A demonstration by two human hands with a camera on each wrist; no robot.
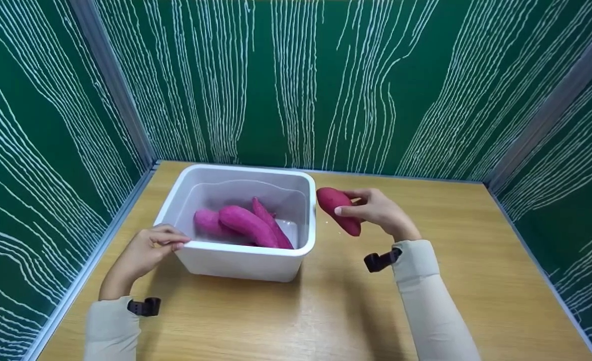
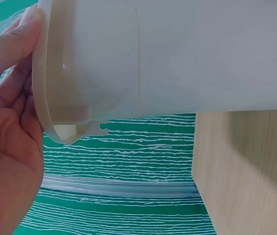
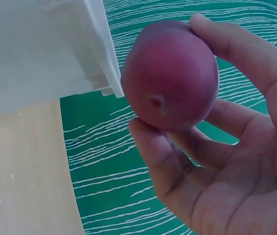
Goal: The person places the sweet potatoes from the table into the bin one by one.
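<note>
A reddish-purple sweet potato [image 1: 332, 203] is held between the thumb and fingers of my right hand [image 1: 378, 210], just right of the white plastic bin [image 1: 245, 263] and above the table. In the right wrist view the blunt end of that sweet potato [image 3: 170, 78] faces the camera. My left hand [image 1: 148, 250] pinches the bin's near-left rim, thumb over the edge; the left wrist view shows the fingers [image 2: 18, 44] against the rim. Inside the bin lie several pink-purple sweet potatoes [image 1: 248, 224], partly overlapping, one of them slim and pointed.
The bin stands on a wooden table [image 1: 456, 281]. Green panels [image 1: 326, 100] with white wavy lines enclose the back and both sides, joined by grey metal posts [image 1: 551, 100]. A few small crumbs lie on the table right of the bin.
</note>
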